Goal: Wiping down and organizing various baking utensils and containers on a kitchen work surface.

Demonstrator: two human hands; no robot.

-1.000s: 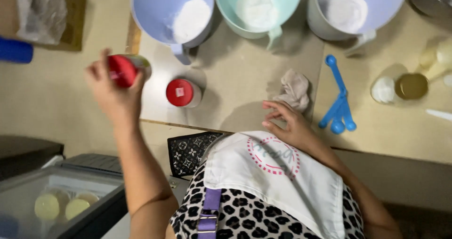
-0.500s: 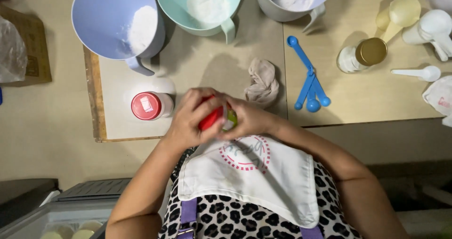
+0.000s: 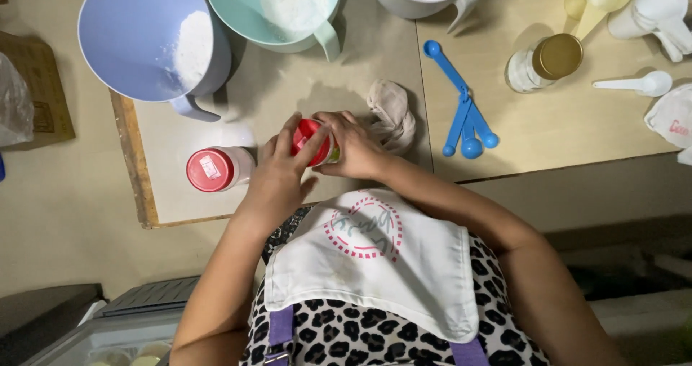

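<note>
Beige counter (image 3: 562, 121) filled the view, with a pale board (image 3: 187, 193) laid across its left part. I had both hands together over the board's near edge, wrapped around a small jar (image 3: 317, 144) with a red lid: my left hand (image 3: 277, 179) curled its fingers over the lid, my right hand (image 3: 353, 146) clasped the jar's body from the other side. A second red-lidded jar (image 3: 216, 168) lay just left of my left hand. A crumpled cloth (image 3: 393, 114) sat just beyond my right hand. Farther back stood a lilac jug (image 3: 144, 42) and a teal jug (image 3: 277, 13), both holding white powder (flour, perhaps). Blue measuring spoons (image 3: 461, 114) lay to the right, near a gold-capped bottle (image 3: 544, 62).
</note>
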